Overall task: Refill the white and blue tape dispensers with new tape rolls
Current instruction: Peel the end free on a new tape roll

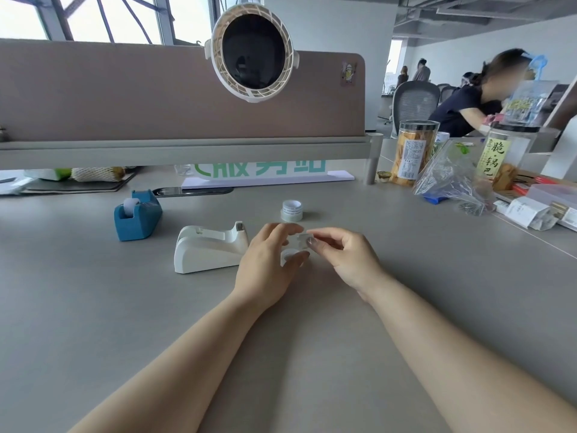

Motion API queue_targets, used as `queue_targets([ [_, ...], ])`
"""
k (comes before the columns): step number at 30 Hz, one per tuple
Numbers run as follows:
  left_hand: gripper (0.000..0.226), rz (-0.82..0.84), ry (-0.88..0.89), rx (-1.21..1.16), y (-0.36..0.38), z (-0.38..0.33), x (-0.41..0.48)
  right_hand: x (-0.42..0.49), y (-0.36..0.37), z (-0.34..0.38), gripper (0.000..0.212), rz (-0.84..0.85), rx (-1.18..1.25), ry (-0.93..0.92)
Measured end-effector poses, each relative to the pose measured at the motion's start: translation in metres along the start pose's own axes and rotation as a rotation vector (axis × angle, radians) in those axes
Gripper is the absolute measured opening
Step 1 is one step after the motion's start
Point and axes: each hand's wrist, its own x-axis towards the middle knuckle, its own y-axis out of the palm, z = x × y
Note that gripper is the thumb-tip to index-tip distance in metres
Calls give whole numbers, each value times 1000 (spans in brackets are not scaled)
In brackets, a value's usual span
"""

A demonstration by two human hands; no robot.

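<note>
The white tape dispenser (209, 248) lies on the grey desk (93, 307), its roll slot bare. Behind it to the left stands the blue tape dispenser (137, 217) with a whitish roll in it. A clear tape roll (292, 210) stands upright further back. Just right of the white dispenser, my left hand (268, 264) grips another clear tape roll (290, 254), partly hidden by the fingers. My right hand (343, 254) pinches a small white piece (302, 240) at that roll's top, between thumb and forefinger.
A partition with a clipped-on white fan (251, 50) closes the back of the desk. Snack jars (412, 153), a plastic bag (452, 179) and small boxes (530, 212) crowd the right side. A seated person (468, 101) works at the far right.
</note>
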Motion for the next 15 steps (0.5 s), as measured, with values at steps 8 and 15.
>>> queue_targets([
  [8, 16, -50, -180, -213, 4, 11, 8, 44, 1, -16, 14, -221, -207, 8],
  [15, 13, -79, -205, -340, 5, 8, 8, 113, 18, -33, 29, -142, -742, -152],
])
